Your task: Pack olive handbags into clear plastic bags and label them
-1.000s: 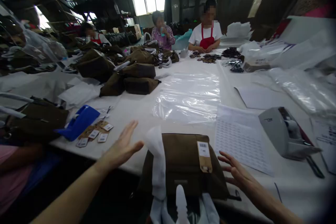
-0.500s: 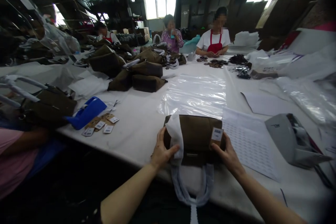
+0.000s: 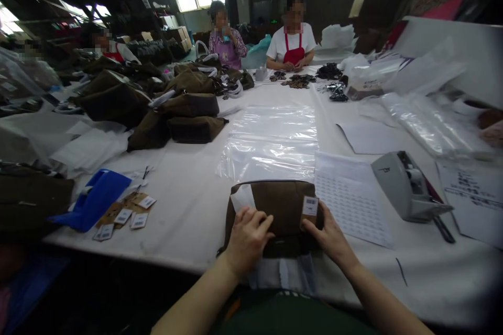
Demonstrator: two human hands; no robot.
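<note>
A dark olive handbag (image 3: 281, 199) lies on the table edge in front of me. Its plastic-wrapped handles (image 3: 306, 272) hang toward my body. My left hand (image 3: 248, 238) rests on the bag's left side, fingers curled over the lower end of a strip of white tissue (image 3: 244, 197); its grip is partly hidden. With my right hand (image 3: 328, 233) I grasp the bag's right end, thumb in front. That thumb presses the bottom of a brown hang tag (image 3: 308, 212) with a white barcode label against the bag.
A clear plastic bag stack (image 3: 271, 141) lies beyond the handbag. To the right are a printed sheet (image 3: 349, 199) and a grey tape dispenser (image 3: 404, 183). At left lie a blue tool (image 3: 94, 199), several tags (image 3: 123, 215) and piled handbags (image 3: 192, 128). Co-workers (image 3: 291, 44) are across the table.
My left hand has moved from gripping the bag's left end onto its front, over the tissue. The handbag sits flatter and its handles are drawn in under my body. The view has shifted rightward.
</note>
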